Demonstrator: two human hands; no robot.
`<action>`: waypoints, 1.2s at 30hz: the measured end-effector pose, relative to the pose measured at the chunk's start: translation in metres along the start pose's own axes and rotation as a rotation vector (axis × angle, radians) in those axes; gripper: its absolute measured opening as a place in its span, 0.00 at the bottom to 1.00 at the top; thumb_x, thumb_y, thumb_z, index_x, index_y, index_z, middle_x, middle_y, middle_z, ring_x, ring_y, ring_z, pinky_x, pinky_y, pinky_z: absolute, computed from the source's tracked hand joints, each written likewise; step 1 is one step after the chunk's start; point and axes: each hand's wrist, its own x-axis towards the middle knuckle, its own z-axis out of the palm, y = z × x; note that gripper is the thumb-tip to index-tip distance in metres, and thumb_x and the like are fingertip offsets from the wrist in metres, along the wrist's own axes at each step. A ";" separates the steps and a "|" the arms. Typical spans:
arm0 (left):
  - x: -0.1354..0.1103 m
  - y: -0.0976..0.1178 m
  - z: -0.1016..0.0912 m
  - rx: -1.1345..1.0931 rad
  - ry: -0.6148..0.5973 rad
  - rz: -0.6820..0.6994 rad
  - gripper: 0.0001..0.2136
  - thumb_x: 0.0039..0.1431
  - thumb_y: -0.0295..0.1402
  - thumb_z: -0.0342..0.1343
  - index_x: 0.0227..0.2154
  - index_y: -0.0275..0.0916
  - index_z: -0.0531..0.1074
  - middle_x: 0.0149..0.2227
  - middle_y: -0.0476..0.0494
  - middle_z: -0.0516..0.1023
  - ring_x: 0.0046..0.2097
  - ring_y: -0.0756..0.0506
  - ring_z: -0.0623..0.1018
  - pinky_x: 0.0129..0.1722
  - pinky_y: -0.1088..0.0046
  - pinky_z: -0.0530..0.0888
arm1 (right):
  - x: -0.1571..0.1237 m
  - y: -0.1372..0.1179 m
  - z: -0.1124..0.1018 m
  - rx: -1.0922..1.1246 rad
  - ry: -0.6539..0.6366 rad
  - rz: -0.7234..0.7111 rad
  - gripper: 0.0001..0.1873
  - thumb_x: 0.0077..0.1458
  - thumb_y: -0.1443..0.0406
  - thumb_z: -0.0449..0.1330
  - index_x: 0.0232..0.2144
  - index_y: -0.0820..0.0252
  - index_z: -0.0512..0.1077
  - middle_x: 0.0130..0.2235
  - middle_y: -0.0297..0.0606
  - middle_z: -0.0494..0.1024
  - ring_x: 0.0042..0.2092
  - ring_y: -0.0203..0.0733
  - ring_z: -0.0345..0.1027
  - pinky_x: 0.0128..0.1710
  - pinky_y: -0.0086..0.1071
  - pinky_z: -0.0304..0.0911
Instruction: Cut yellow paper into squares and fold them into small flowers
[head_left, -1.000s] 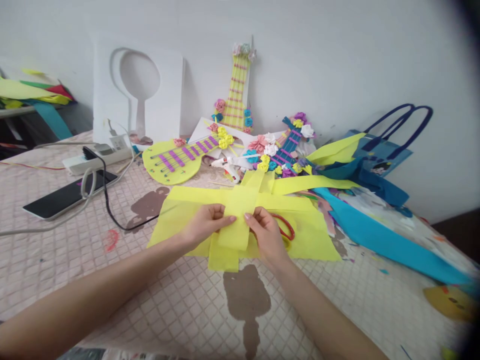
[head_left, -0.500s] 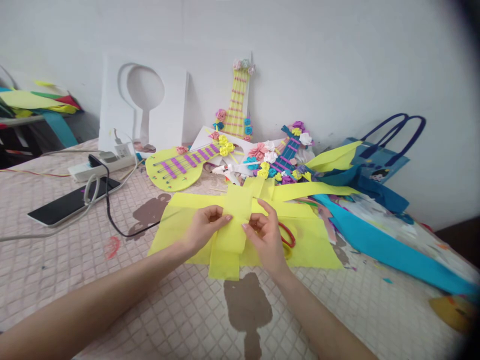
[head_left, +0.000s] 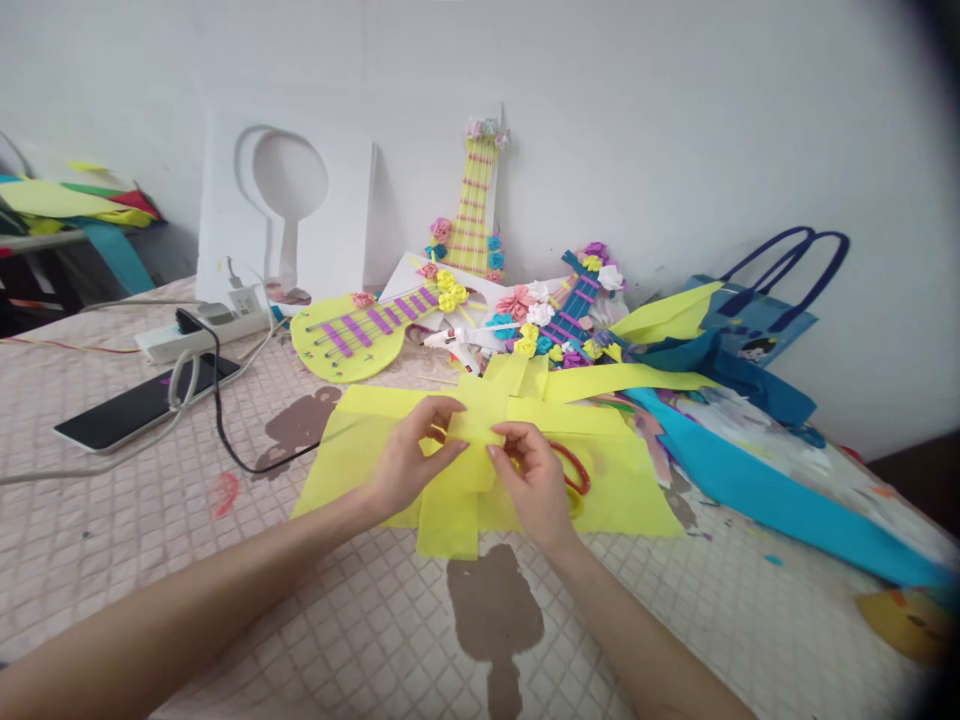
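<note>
A yellow strip of crepe-like paper (head_left: 480, 425) is held up between my hands, over larger yellow sheets. At its left edge my left hand (head_left: 416, 455) holds it, thumb low on the edge and index finger higher, with a gap between them. My right hand (head_left: 531, 475) pinches the right edge between thumb and fingertips. Below the hands, a shorter yellow piece (head_left: 448, 525) lies over the front edge of the wide yellow sheet (head_left: 622, 490). Scissors with red handles (head_left: 576, 468) lie on that sheet by my right hand, partly hidden.
Behind the paper lie a white glue gun (head_left: 455, 347) and a yellow toy guitar (head_left: 349, 345). A blue paper strip (head_left: 765, 490) and a blue bag (head_left: 772, 320) are at the right. On the left are a phone (head_left: 142, 400), a power strip (head_left: 206, 330) and cables.
The held strip has tipped, its upper end dropping so the glue gun shows more fully. My left thumb and index finger have spread apart; my right index finger has curled down to the strip.
</note>
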 end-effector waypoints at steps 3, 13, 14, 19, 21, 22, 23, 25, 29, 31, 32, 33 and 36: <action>0.002 -0.001 -0.001 0.102 -0.039 0.011 0.05 0.54 0.31 0.56 0.34 0.38 0.70 0.35 0.45 0.73 0.37 0.49 0.72 0.39 0.73 0.69 | -0.001 -0.001 0.000 -0.010 -0.003 -0.012 0.08 0.53 0.65 0.57 0.38 0.55 0.68 0.36 0.36 0.72 0.37 0.39 0.67 0.39 0.34 0.63; 0.003 -0.007 -0.004 0.258 -0.043 0.214 0.07 0.56 0.28 0.55 0.37 0.36 0.74 0.31 0.44 0.72 0.34 0.50 0.72 0.33 0.75 0.69 | 0.000 -0.004 -0.004 -0.216 0.050 -0.169 0.05 0.54 0.67 0.57 0.35 0.57 0.70 0.33 0.36 0.73 0.34 0.38 0.67 0.37 0.34 0.63; 0.002 -0.007 -0.004 0.271 -0.047 0.239 0.06 0.57 0.27 0.54 0.37 0.37 0.74 0.31 0.44 0.71 0.34 0.50 0.72 0.33 0.75 0.69 | 0.000 -0.005 -0.004 -0.230 0.049 -0.195 0.04 0.55 0.67 0.57 0.34 0.57 0.70 0.33 0.36 0.73 0.34 0.38 0.67 0.37 0.34 0.63; 0.002 -0.005 -0.005 0.300 -0.012 0.330 0.05 0.58 0.27 0.53 0.33 0.37 0.75 0.34 0.43 0.69 0.40 0.48 0.71 0.39 0.71 0.69 | 0.000 -0.013 -0.005 -0.284 0.080 -0.320 0.04 0.54 0.70 0.56 0.30 0.57 0.70 0.35 0.38 0.70 0.41 0.42 0.66 0.42 0.37 0.62; 0.002 -0.002 -0.006 0.278 -0.002 0.332 0.05 0.57 0.28 0.54 0.31 0.37 0.74 0.42 0.40 0.69 0.47 0.45 0.70 0.47 0.67 0.68 | 0.000 -0.016 -0.005 -0.274 0.078 -0.327 0.04 0.53 0.70 0.57 0.30 0.57 0.70 0.40 0.40 0.70 0.45 0.43 0.65 0.46 0.39 0.61; 0.002 -0.001 -0.006 0.251 -0.016 0.304 0.04 0.57 0.29 0.54 0.31 0.37 0.74 0.45 0.39 0.69 0.50 0.44 0.69 0.50 0.65 0.66 | 0.000 -0.016 -0.005 -0.248 0.061 -0.299 0.03 0.53 0.69 0.57 0.30 0.57 0.70 0.40 0.40 0.71 0.45 0.43 0.65 0.47 0.39 0.60; 0.003 0.000 -0.006 0.213 -0.044 0.247 0.04 0.57 0.30 0.54 0.31 0.37 0.74 0.46 0.39 0.70 0.50 0.44 0.69 0.51 0.64 0.66 | 0.000 -0.016 -0.005 -0.204 0.039 -0.246 0.02 0.53 0.69 0.57 0.30 0.57 0.70 0.39 0.39 0.72 0.44 0.42 0.66 0.46 0.39 0.61; 0.003 0.002 -0.006 0.090 -0.106 0.071 0.06 0.57 0.32 0.54 0.32 0.36 0.73 0.40 0.40 0.74 0.44 0.45 0.73 0.47 0.65 0.68 | 0.000 -0.015 -0.004 -0.083 0.004 -0.090 0.00 0.53 0.67 0.58 0.30 0.57 0.68 0.33 0.35 0.73 0.37 0.40 0.68 0.40 0.35 0.63; 0.003 0.001 -0.003 -0.249 -0.219 -0.268 0.12 0.53 0.38 0.58 0.35 0.34 0.69 0.36 0.42 0.76 0.37 0.46 0.76 0.38 0.70 0.72 | 0.003 -0.009 -0.004 0.159 0.012 0.168 0.06 0.50 0.62 0.61 0.28 0.58 0.67 0.27 0.31 0.71 0.29 0.35 0.65 0.29 0.29 0.62; 0.003 -0.001 -0.002 -0.320 -0.289 -0.401 0.15 0.51 0.39 0.60 0.36 0.34 0.69 0.36 0.41 0.77 0.37 0.45 0.76 0.37 0.70 0.72 | 0.004 -0.006 -0.004 0.240 0.028 0.230 0.08 0.49 0.61 0.62 0.28 0.58 0.68 0.26 0.30 0.71 0.27 0.33 0.64 0.27 0.27 0.62; 0.003 -0.002 -0.002 -0.331 -0.316 -0.466 0.16 0.50 0.40 0.61 0.36 0.33 0.70 0.36 0.40 0.77 0.36 0.45 0.77 0.36 0.70 0.73 | 0.004 -0.004 -0.004 0.273 0.036 0.253 0.08 0.48 0.61 0.62 0.28 0.58 0.68 0.26 0.29 0.70 0.26 0.32 0.63 0.26 0.26 0.61; 0.003 -0.003 -0.002 -0.339 -0.331 -0.523 0.16 0.49 0.40 0.62 0.36 0.33 0.70 0.35 0.40 0.77 0.35 0.45 0.77 0.35 0.70 0.73 | 0.005 -0.002 -0.004 0.301 0.045 0.273 0.09 0.48 0.60 0.63 0.28 0.58 0.68 0.25 0.29 0.70 0.26 0.32 0.63 0.25 0.26 0.61; 0.003 -0.006 -0.002 -0.366 -0.321 -0.638 0.15 0.47 0.39 0.63 0.34 0.32 0.72 0.33 0.41 0.78 0.34 0.47 0.77 0.34 0.71 0.74 | 0.005 0.002 -0.004 0.350 0.066 0.308 0.10 0.47 0.60 0.64 0.28 0.58 0.68 0.25 0.29 0.70 0.26 0.32 0.62 0.24 0.25 0.62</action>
